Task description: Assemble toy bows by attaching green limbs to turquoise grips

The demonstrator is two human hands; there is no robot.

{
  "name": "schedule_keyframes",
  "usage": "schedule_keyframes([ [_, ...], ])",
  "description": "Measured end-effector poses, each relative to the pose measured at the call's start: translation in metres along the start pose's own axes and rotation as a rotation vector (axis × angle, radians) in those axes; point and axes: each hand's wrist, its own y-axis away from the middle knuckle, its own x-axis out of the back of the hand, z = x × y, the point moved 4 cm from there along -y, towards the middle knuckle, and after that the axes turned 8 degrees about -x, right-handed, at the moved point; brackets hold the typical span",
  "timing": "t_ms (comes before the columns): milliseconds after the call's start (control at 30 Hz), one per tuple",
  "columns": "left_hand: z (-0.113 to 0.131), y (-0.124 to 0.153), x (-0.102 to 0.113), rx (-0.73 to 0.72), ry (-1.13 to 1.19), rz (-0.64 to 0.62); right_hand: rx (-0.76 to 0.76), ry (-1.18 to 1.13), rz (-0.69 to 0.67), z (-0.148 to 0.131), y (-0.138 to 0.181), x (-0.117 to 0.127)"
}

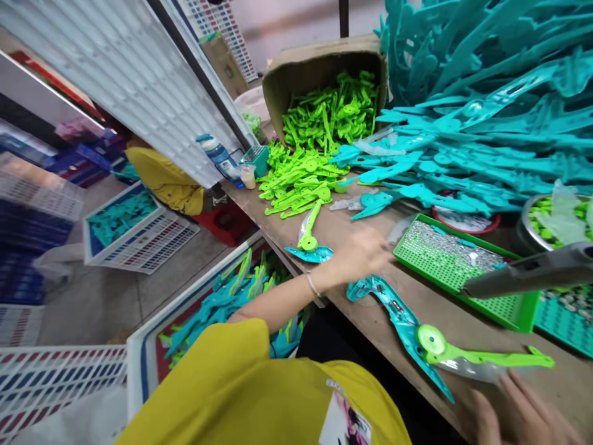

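My left hand (pixel 364 252) is over the workbench, between a turquoise plastic shell and the green tray; its curled fingers are blurred, so any grip is hidden. Below it lies an opened turquoise shell (pixel 401 318) with thin wires and small parts inside. A lime-green arm (pixel 491 356) with a round hub and a clear plastic piece (pixel 470 369) joins its lower end. My right hand (pixel 523 411), partly cut off at the bottom right, has its fingers apart beside the clear piece; contact is unclear. A second turquoise shell with a green arm (pixel 308 241) lies left of my left hand.
A green tray (pixel 504 318) of small metal parts sits at right, under a grey tool (pixel 532 272). Turquoise shells (pixel 463 148) and green arms (pixel 301 176) are heaped behind, some in a cardboard box (pixel 278 93). A white crate (pixel 139 371) of assemblies stands below the bench edge.
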Motion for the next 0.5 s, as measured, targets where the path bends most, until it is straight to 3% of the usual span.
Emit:
schedule_keyframes([
  [67,-0.056,0.032,0.041,0.465,-0.324,0.254,0.171,0.073,-0.009,-0.025,-0.005,-0.003],
  [133,-0.102,0.065,0.057,0.82,-0.403,0.264,0.222,0.131,-0.06,-0.042,-0.01,-0.009],
  [167,-0.118,0.077,0.056,0.879,-0.335,0.224,0.216,0.161,-0.079,-0.046,-0.012,-0.011],
  [233,-0.136,0.096,0.048,0.878,-0.267,0.201,0.195,0.202,-0.1,-0.048,-0.012,-0.014],
  [333,-0.14,0.108,0.031,0.802,-0.208,0.227,0.184,0.236,-0.089,-0.041,-0.007,-0.013],
  [500,-0.144,0.094,0.013,0.702,-0.165,0.299,0.187,0.236,-0.081,-0.026,-0.005,-0.013],
])
